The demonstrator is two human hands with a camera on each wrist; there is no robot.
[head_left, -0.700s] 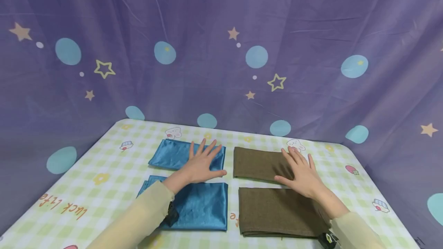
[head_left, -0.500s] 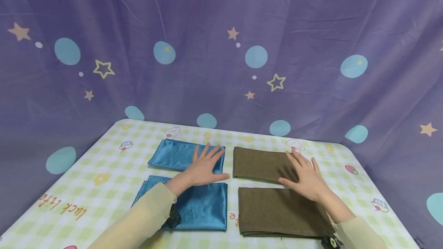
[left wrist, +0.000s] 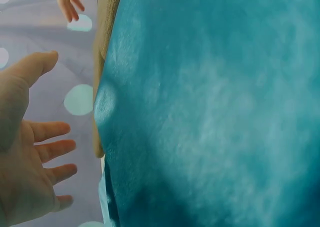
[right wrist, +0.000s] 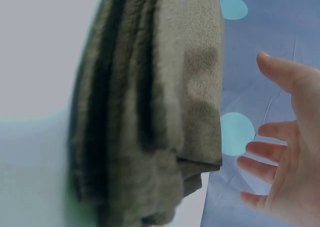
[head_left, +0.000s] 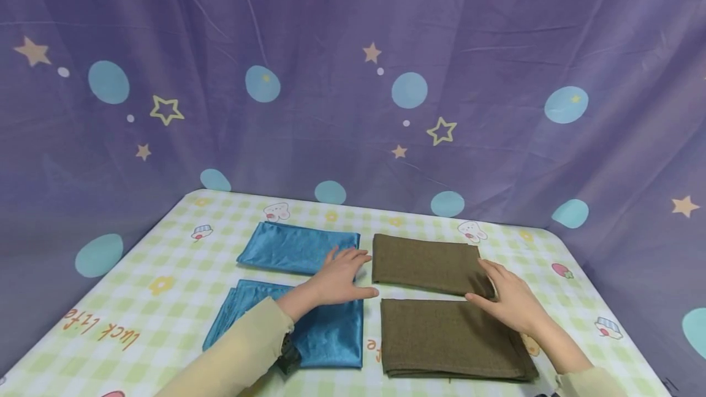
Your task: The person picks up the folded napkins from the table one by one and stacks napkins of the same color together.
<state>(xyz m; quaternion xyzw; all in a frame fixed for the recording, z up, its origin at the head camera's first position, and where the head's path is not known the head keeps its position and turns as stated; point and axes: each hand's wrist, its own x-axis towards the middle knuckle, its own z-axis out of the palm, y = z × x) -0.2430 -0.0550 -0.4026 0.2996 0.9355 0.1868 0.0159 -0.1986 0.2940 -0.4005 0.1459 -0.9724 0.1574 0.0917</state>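
Two folded blue satin cloths lie on the left half of the table, the far one (head_left: 292, 247) behind the near one (head_left: 331, 336). To their right are two folded brown cloths, one far (head_left: 425, 262) and one near (head_left: 447, 339). My left hand (head_left: 339, 277) hovers over the gap between the blue cloths, fingers spread and holding nothing. Above the right ends of the brown cloths is my right hand (head_left: 513, 299), also without anything in it. In the left wrist view, blue satin (left wrist: 210, 102) fills most of the picture; the right wrist view shows layered brown folds (right wrist: 150, 97).
A checked tablecloth (head_left: 138, 299) with printed flowers and lettering covers the table. Behind and beside it hangs a purple curtain (head_left: 331, 127) with stars and blue dots.
Both hands have drawn back toward the near side and shifted right, the left off the far blue cloth, the right toward the brown cloths' right ends. All the cloths stay in place.
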